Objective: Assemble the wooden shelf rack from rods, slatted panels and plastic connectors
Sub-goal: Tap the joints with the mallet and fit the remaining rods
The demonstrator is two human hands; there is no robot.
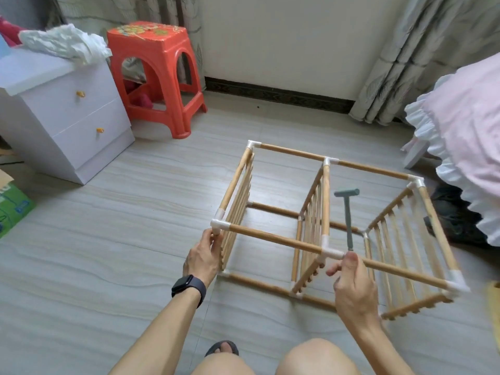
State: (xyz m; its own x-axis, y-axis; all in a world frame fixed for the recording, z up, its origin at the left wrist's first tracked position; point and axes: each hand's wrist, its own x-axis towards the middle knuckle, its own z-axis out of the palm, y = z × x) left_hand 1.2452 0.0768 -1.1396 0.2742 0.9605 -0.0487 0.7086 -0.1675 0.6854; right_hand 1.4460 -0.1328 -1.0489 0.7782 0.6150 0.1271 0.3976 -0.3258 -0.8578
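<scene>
The wooden shelf rack (273,238) lies on its side on the floor, its rods joined by white plastic connectors, with three slatted panels standing upright in it. My left hand (201,257) grips the near-left corner just below the corner connector (219,224). My right hand (351,282) holds a small grey hammer (347,212) by the bottom of its handle, head up, right beside the middle connector (331,253) on the near top rod.
A white two-drawer cabinet (65,115) and an orange plastic stool (159,74) stand at the back left. A bed with a pink frilled cover (465,136) is at the right. A cardboard box (12,204) sits at the left edge. My knees and a sandalled foot are below.
</scene>
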